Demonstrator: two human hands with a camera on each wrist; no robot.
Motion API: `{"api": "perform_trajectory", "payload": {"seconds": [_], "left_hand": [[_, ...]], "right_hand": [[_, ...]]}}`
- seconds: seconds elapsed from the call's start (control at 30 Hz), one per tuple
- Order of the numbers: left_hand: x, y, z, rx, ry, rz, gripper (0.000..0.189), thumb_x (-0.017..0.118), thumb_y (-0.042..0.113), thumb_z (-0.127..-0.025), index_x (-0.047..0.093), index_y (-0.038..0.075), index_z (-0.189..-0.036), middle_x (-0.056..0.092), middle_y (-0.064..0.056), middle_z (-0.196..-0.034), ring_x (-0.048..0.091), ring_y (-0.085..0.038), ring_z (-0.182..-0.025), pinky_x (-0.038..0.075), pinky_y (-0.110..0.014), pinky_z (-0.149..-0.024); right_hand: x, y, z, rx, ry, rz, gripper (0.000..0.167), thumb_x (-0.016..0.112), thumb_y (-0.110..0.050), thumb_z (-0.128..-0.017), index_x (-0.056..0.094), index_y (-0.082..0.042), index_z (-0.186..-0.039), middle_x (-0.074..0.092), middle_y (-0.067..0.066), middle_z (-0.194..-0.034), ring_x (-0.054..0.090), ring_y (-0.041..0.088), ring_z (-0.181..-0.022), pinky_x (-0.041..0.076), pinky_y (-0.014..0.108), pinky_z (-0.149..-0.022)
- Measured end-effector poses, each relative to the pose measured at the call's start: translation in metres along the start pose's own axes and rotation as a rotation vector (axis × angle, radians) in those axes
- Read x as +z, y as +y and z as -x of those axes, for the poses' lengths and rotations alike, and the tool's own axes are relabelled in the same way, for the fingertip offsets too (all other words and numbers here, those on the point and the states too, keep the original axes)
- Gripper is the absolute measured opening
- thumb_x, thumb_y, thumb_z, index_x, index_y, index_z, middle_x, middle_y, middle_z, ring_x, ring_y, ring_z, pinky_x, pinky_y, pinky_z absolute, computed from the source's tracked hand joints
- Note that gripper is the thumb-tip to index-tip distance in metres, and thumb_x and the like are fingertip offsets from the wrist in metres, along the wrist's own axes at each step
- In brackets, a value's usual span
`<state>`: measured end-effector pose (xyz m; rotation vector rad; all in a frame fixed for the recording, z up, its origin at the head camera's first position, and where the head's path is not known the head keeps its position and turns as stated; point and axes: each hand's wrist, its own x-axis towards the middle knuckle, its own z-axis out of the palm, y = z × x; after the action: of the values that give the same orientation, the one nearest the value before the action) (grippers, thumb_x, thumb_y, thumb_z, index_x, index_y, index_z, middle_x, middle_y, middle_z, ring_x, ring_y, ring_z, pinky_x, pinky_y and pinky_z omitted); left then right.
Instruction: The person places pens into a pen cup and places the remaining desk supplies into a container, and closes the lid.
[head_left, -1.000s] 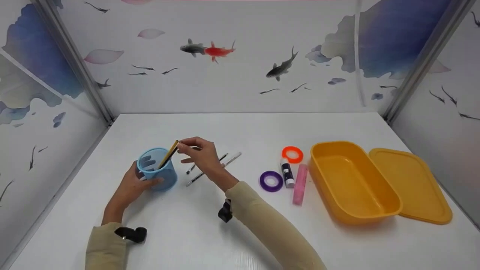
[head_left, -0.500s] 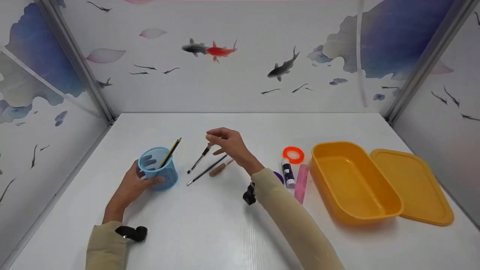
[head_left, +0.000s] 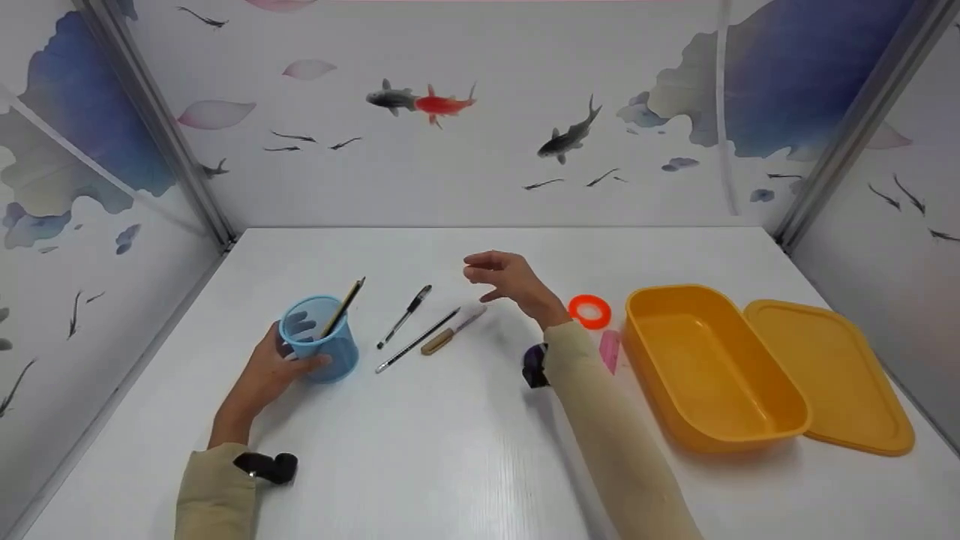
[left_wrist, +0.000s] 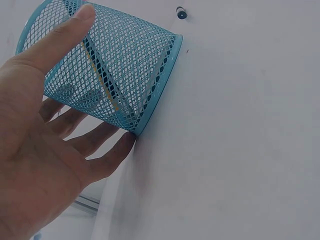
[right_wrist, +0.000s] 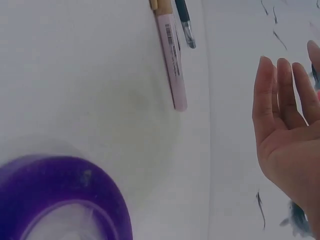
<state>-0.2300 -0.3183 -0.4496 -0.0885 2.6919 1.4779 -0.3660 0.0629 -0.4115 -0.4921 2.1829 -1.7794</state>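
Observation:
My left hand (head_left: 270,367) holds a blue mesh pen cup (head_left: 335,358), thumb on the near side and fingers round the far side. In the left wrist view, the fingertips reach the base of the cup. A yellow-and-black pencil (head_left: 343,309) leans inside it, its tip above the rim; another slim dark stick seems to lie against it. Above the table, my right hand (head_left: 517,285) holds nothing, its fingers loosely bent. To its left lie a black-capped clear pen (head_left: 405,316), a dark pencil (head_left: 418,341) and a brown-capped pen with a pale pink barrel (head_left: 453,330).
An orange ring (head_left: 590,312) and a pink stick (head_left: 610,351) lie near the right sleeve. The right wrist view has a purple ring (right_wrist: 107,192). A yellow box (head_left: 637,360) stands on the right, with its lid (head_left: 847,375) beside it.
My right hand has let go of the pencil in the cup and moved right, past the loose pens. The left hand keeps its grip on the cup.

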Motion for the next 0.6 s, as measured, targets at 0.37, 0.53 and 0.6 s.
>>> {"api": "perform_trajectory", "payload": {"seconds": [0.37, 0.53, 0.6], "left_hand": [[0.0, -0.001, -0.001, 0.005, 0.0, 0.023, 0.107, 0.08, 0.038, -0.084, 0.011, 0.005, -0.158, 0.024, -0.022, -0.164, 0.022, -0.047, -0.151, 0.03, -0.062, -0.12], [0.0, -0.002, -0.001, 0.018, 0.001, 0.028, 0.106, 0.08, 0.037, -0.084, 0.012, 0.004, -0.158, 0.025, -0.022, -0.163, 0.023, -0.048, -0.151, 0.03, -0.061, -0.119], [0.0, -0.002, 0.0, 0.023, 0.003, 0.025, 0.106, 0.08, 0.036, -0.084, 0.012, 0.004, -0.158, 0.025, -0.022, -0.163, 0.023, -0.048, -0.151, 0.031, -0.061, -0.119]], "right_hand": [[-0.01, 0.021, -0.005, 0.172, 0.042, 0.044, 0.046, 0.07, -0.024, -0.095, 0.059, -0.008, -0.136, 0.064, 0.008, -0.134, 0.061, 0.029, -0.127, 0.057, 0.038, -0.099], [-0.009, 0.025, -0.006, 0.238, 0.046, 0.097, 0.046, 0.07, -0.024, -0.095, 0.059, -0.01, -0.137, 0.065, 0.005, -0.133, 0.061, 0.024, -0.121, 0.056, 0.035, -0.1], [-0.008, 0.027, -0.007, 0.255, 0.046, 0.119, 0.045, 0.07, -0.024, -0.094, 0.06, -0.01, -0.136, 0.065, 0.005, -0.132, 0.061, 0.023, -0.119, 0.056, 0.034, -0.1]]}}
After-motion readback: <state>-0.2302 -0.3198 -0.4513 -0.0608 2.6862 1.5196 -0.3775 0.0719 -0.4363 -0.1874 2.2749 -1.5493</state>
